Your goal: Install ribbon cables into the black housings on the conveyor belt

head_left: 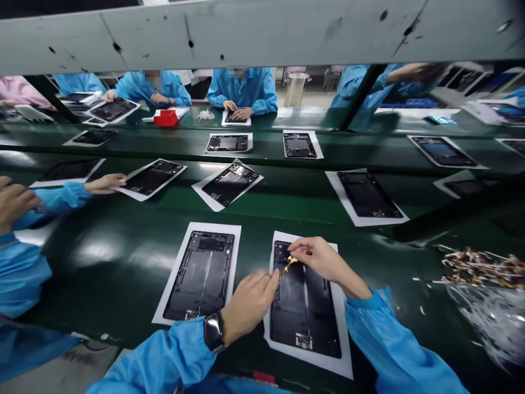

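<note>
A thin golden flex cable stretches between my two hands, above the upper part of a black tablet housing. My right hand pinches its upper end between thumb and fingers. At the lower end, my left hand is closed with its fingertips on the cable; their exact grip is partly hidden. The housing lies on a white sheet, with a small circuit board near its bottom edge. To the left, a second black tablet housing rests on its own white sheet.
A heap of small flex cables and a tangle of clear plastic strips lie at the right. Further housings on sheets lie along the raised green line. A co-worker's hand touches one at left. A grey beam crosses overhead.
</note>
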`<state>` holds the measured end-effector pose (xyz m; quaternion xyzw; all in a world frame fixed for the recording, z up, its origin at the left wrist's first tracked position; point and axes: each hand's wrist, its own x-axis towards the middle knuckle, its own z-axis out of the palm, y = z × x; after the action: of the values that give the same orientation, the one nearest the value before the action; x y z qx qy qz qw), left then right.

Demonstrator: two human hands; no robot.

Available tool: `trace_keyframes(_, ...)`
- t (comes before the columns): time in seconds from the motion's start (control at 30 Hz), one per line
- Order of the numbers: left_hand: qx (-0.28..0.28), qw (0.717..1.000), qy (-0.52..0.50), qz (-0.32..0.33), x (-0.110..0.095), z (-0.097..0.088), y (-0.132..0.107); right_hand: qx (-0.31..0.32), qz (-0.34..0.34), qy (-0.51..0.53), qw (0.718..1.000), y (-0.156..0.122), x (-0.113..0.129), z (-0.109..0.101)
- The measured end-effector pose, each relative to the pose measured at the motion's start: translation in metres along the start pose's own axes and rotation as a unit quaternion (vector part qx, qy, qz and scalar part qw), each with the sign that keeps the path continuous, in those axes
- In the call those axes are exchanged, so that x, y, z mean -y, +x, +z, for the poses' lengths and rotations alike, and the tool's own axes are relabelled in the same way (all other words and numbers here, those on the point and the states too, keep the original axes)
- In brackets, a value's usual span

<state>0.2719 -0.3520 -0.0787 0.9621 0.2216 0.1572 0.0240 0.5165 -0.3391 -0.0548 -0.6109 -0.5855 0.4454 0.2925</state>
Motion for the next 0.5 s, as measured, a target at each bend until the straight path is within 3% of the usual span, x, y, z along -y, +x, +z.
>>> trace_keyframes(0.2,0.075,0.994,0.068,0.041,0.014,0.0,0.013,0.011,-0.007,-0.127,0.992,0.035,-0.004,0.006)
trace_keyframes(0.5,0.023,0.998,0.054,0.039,0.011,0.013,0.035,0.023,0.01,-0.225,0.974,0.061,-0.01,0.015)
